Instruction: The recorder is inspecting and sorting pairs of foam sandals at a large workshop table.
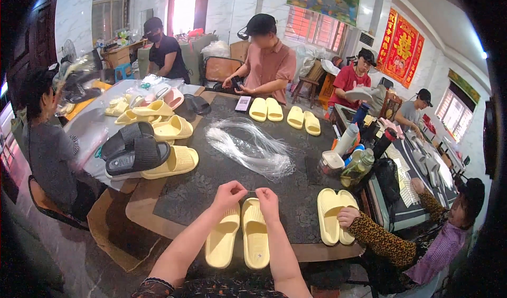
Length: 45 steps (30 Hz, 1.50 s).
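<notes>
a pair of pale yellow slide sandals (256, 245) is placed side by side at the near edge of the table, toes pointed away, directly beneath the hands. a small dark mark is borne on the right slide's heel, too small to be read; both straps are finely ribbed and smooth footbeds are seen below them. a thin strand (251, 191) is held above the toes: one end is pinched by the left hand (231, 194), fingertips closed narrow, and the other is gripped likewise by the right hand (267, 199).

beyond, a loose coil of clear, glossy strands (251, 147) is laid on the dark, floral-patterned table covering (182, 197). to the right, a second yellow pair (329, 216) is touched by a co-worker's hand (348, 217), the sleeve being leopard-spotted. to the left, black slides (140, 155) are stacked with yellow ones; pale lettering is carried on a black footbed. a printed card (242, 103) is set at the far edge beside two more yellow pairs (266, 109). on the wall, large gold characters are displayed on a red poster (400, 47).
</notes>
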### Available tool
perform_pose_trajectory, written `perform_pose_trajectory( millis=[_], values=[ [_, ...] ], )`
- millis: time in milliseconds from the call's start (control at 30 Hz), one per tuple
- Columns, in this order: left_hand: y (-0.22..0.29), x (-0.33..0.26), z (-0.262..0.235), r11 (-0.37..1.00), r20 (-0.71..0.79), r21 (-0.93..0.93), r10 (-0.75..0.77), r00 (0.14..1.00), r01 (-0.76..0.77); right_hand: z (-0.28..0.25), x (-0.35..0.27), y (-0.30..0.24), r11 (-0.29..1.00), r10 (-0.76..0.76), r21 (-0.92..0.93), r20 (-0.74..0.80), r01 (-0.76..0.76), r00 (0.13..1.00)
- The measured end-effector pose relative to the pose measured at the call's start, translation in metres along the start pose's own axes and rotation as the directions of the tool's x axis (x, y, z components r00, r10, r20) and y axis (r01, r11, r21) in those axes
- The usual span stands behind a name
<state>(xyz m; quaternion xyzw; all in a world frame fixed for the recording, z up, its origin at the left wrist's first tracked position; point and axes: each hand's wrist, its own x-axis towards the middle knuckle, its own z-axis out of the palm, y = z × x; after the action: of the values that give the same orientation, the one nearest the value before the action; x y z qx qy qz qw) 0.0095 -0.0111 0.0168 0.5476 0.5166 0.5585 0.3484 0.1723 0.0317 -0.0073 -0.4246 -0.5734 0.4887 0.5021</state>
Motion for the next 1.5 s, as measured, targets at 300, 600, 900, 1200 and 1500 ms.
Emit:
perform_pose_trajectory(
  millis=[300, 600, 900, 1200, 1500],
  values=[
    [-0.011, 0.001, -0.001, 0.999, 0.014, 0.033, -0.008, 1.0, 0.008, 0.003, 0.0, 0.004, 1.0, 0.014, -0.029, 0.1, -0.011, 0.995],
    [-0.001, 0.002, 0.002, 0.998, 0.065, 0.056, 0.036, 0.997, -0.039, 0.001, 0.005, 0.012, 0.999, -0.033, -0.035, 0.065, 0.035, 0.997],
    [-0.025, 0.009, 0.0, 0.998, -0.065, -0.025, 0.058, 0.996, -0.059, 0.001, -0.008, -0.032, 0.835, -0.481, -0.353, -0.094, 0.423, 0.871],
    [-0.047, 0.016, -0.014, 0.974, -0.188, -0.158, -0.19, 0.964, 0.161, -0.01, -0.116, -0.094, 0.631, 0.009, -0.713, 0.401, 0.305, 0.916],
    [-0.027, -0.006, 0.014, 0.96, 0.021, -0.167, -0.223, 0.975, 0.223, 0.002, -0.122, -0.058, 0.553, 0.107, -0.824, 0.22, 0.125, 0.97]
  ],
)
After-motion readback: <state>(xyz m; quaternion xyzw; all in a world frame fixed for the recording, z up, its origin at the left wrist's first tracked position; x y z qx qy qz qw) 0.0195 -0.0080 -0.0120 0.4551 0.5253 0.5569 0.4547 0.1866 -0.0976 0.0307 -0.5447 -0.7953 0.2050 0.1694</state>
